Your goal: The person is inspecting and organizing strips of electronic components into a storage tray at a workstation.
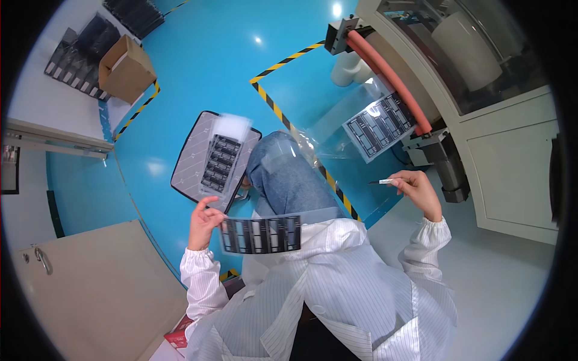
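Observation:
My left hand (206, 224) pinches the upper left edge of a clear film sheet (260, 235) printed with a row of black panels. The sheet hangs in front of my white striped coat, over my lap. Out to the right, my right hand (416, 190) is closed on a thin knife-like tool (383, 182) with a white grip and a dark tip pointing left; its exact kind is too small to tell. Beyond my left hand, a stack of similar printed sheets (221, 163) lies on a grey patterned padded seat (194, 153).
A machine (509, 174) with a red roller (394, 78) stands at right; printed film (380, 127) hangs below the roller. Clear film (322, 141) trails on the blue floor near striped tape (277, 109). A cardboard box (128, 71) is far left, a cream door (99, 289) near left.

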Tool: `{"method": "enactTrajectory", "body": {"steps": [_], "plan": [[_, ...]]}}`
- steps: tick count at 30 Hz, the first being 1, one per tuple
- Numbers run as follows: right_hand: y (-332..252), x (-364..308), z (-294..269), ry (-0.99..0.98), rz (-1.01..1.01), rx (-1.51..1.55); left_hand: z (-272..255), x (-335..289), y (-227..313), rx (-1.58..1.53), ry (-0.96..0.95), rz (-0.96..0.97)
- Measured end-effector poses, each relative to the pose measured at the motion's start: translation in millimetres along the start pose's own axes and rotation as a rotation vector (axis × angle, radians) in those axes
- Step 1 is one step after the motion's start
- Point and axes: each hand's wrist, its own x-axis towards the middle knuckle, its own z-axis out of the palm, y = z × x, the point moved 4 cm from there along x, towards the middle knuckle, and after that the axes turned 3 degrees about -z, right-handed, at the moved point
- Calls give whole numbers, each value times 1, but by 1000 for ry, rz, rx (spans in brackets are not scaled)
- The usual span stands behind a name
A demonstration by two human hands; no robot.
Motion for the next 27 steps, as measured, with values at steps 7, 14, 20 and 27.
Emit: {"method": "enactTrajectory", "body": {"steps": [7, 14, 20, 27], "plan": [[18, 28, 12, 52, -141, 373, -96, 24, -22, -319, 478, 280], [-7, 34, 19, 104, -229, 593, -188, 107, -105, 165, 815, 151], [-10, 25, 21, 136, -193, 629, -38, 148, -48, 430, 585, 347], [-16, 29, 30, 56, -170, 706, 187, 130, 28, 168, -665, 201]]}}
